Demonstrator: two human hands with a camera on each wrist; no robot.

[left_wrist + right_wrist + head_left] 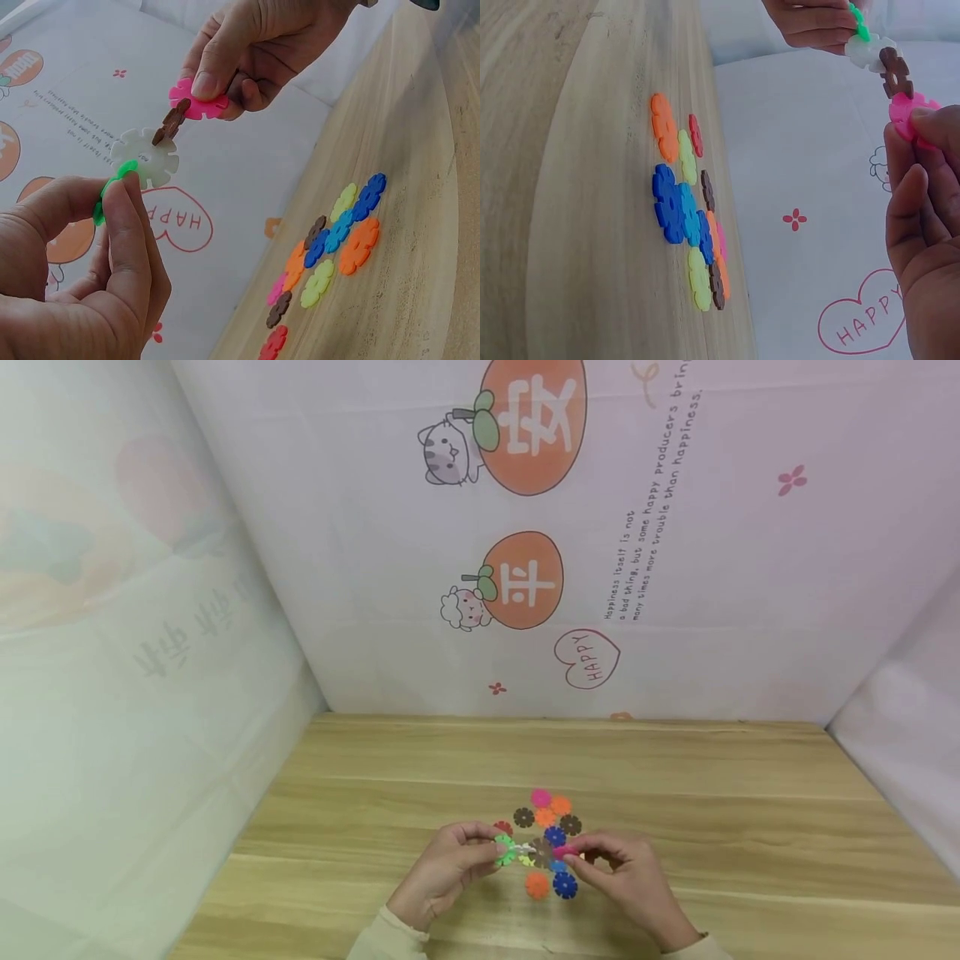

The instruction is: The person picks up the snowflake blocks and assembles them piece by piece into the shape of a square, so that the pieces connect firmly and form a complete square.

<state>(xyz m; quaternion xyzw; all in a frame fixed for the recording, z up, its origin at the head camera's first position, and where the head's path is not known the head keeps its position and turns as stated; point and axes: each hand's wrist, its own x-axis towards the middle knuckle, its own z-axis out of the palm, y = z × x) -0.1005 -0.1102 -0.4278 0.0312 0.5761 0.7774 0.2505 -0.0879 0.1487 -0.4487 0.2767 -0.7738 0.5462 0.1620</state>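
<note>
Spanning 9 to 3 o'clock (head view), held above the counter [375, 793]: one row of four slotted discs [542, 853]. Sequence, left to right: green disc [510, 853], white disc [159, 163], brown disc [171, 122], pink disc [196, 107]. Edges appear slotted together; green joint partly hidden.

Hazard, as judged: uneven pulling or twisting could pop either joint of the brown disc, which no finger braces; a shallow slot would worsen this. A freed piece could drop among the loose discs [544, 817].

Left hand [453, 864], 9 o'clock: thumb and fingertips closed in a pinch on the green disc.

Counter items, sample: red disc [502, 828] at 10; orange disc [537, 886] at 6; second pink disc [541, 797] at 12; dark blue disc [566, 885] between 4 and 5.

Right hand [626, 868], 3 o'clock: thumb and fingers pinching the pink disc, its rim exposed.
</note>
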